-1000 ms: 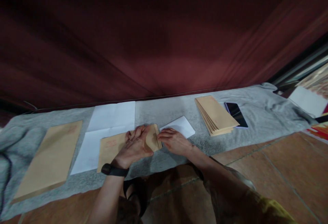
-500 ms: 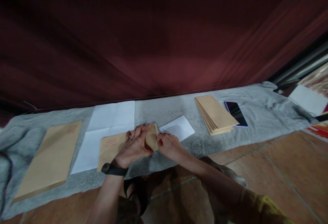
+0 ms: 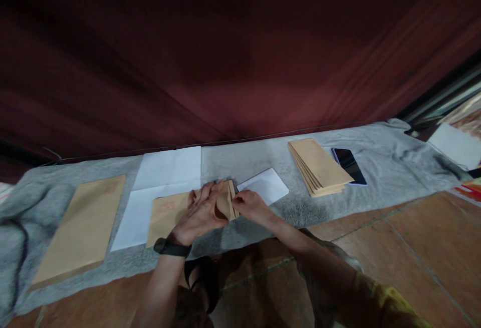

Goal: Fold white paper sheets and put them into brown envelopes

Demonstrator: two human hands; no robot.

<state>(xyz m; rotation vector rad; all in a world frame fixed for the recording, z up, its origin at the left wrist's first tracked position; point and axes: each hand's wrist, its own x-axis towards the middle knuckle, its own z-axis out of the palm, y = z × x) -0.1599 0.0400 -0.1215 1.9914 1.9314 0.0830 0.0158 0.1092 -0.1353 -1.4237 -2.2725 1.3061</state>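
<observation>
A brown paper envelope [image 3: 169, 212] with red print lies on a white sheet and the grey cloth. My left hand [image 3: 201, 210], with a dark band at the wrist, grips it near its right end. There the paper bows up between thumb and fingers, so the mouth gapes. At that end my right hand [image 3: 252, 205] has its fingers closed in a pinch at the envelope's flap edge; the fingertips are partly hidden. A folded white paper [image 3: 268, 185] lies just beyond the right hand. The unfolded white sheet [image 3: 175, 164] is partly covered by the envelope.
A larger brown envelope [image 3: 80, 228] lies at the left. To the right sit a fanned stack of brown envelopes [image 3: 319, 162] and a phone [image 3: 349, 165]. Behind the grey cloth [image 3: 240, 160] hangs a dark red curtain [image 3: 240, 77]. Tiled floor [image 3: 413, 238] is in front.
The view has shifted slightly, so everything sits a little further right. Both hands stay at the envelope, and its mouth end looks slightly more spread beside the right fingers.
</observation>
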